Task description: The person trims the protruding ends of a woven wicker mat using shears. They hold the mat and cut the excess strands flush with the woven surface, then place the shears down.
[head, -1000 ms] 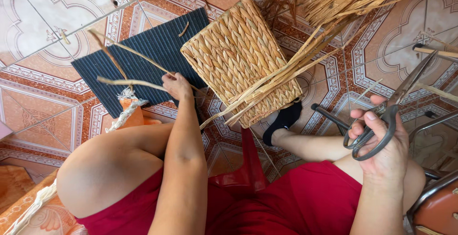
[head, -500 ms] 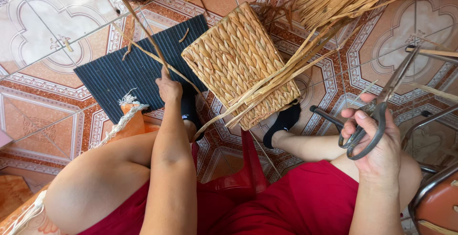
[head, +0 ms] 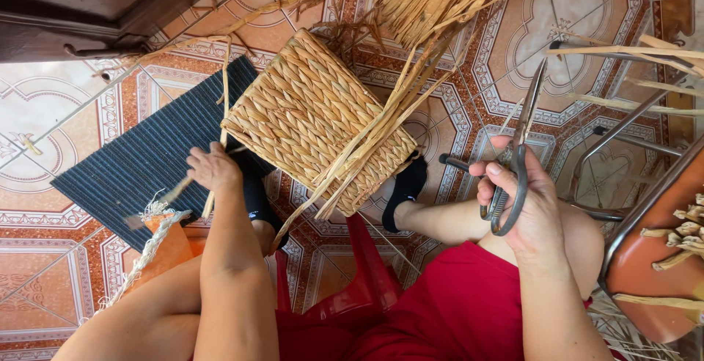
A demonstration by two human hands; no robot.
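A woven straw basket (head: 315, 115) rests between my feet in black socks, with long loose straw strands (head: 381, 123) running from it up to a bundle at the top. My left hand (head: 213, 169) is closed on thin straw strands (head: 224, 90) just left of the basket. My right hand (head: 524, 200) grips large black metal scissors (head: 513, 159) to the right of the basket, blades pointing up and away. My red-clad lap fills the bottom of the view.
A dark ribbed mat (head: 147, 159) lies on the patterned tile floor (head: 587, 31) at the left. An orange bag with rope (head: 165, 247) sits by my left knee. A metal-framed chair with dried straw pieces (head: 660, 244) stands at the right. A dark wooden door (head: 88, 2) is at top left.
My left hand has pulled back toward me with straw strands, from the mat's far side to beside the basket. The right hand with the scissors has stayed roughly in place.
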